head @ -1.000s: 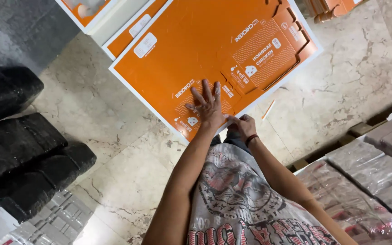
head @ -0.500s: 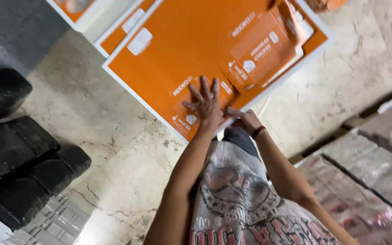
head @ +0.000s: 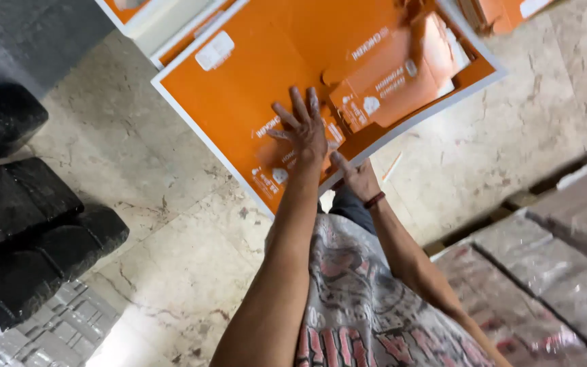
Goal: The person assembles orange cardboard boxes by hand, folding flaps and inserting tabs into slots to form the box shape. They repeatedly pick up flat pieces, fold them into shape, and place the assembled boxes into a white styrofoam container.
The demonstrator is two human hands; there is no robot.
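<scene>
A large flat orange cardboard sheet with a white border (head: 266, 75) lies on the stone floor in front of me. My left hand (head: 305, 129) presses flat on its near edge, fingers spread. My right hand (head: 356, 178) grips the near edge of the sheet just to the right, a dark band on its wrist. A die-cut orange box piece (head: 392, 78) stands partly lifted from the sheet beyond my hands.
More orange and white sheets (head: 164, 20) lie at the top. Black wrapped bundles (head: 28, 224) sit at the left. Plastic-wrapped grey stacks (head: 552, 272) stand at the right, and another wrapped pack (head: 56, 333) lies at the lower left. Marble floor (head: 157, 204) surrounds them.
The die-cut piece has come up further from the sheet. My left hand stays pressed on the near edge, and the view has shifted slightly.
</scene>
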